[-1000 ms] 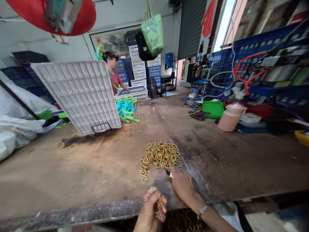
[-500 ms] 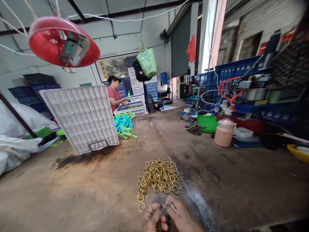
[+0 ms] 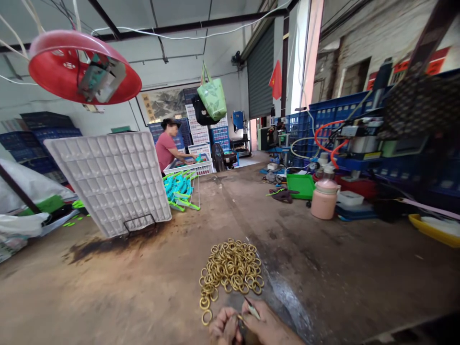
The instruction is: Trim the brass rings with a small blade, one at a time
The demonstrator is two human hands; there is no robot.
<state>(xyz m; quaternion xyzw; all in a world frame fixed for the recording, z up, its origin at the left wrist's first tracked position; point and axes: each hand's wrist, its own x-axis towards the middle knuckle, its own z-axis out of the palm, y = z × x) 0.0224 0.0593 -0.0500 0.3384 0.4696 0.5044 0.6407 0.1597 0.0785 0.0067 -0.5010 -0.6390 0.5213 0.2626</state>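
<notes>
At the bottom of the head view, my left hand [image 3: 224, 326] is closed, fingertips pinched together. A bit of a gold-coloured ring [image 3: 240, 317] shows between the fingers, mostly covered by them. My right hand [image 3: 266, 322] is closed around a small knife-like tool [image 3: 253, 309] with a pale handle and a thin dark tip pointing up and left. The two hands nearly touch. Just beyond them lies a heap of gold-coloured metal rings [image 3: 232, 266] on the brown table [image 3: 143, 297]. One loose ring [image 3: 206, 317] lies left of my left hand.
A grey moulded tray [image 3: 111, 184] leans in a wire stand at left, with a red lamp [image 3: 86, 67] above. Turquoise-and-green pieces [image 3: 179, 189] are piled behind it. A co-worker [image 3: 167, 148] stands at a white crate [image 3: 201, 166]. At right are a pink jug [image 3: 323, 199] and green tray [image 3: 301, 187].
The view has turned slightly right, shifting the scene left. My hands stay close together; the right-hand tool now points up and left. The co-worker's arm has lowered to the crate.
</notes>
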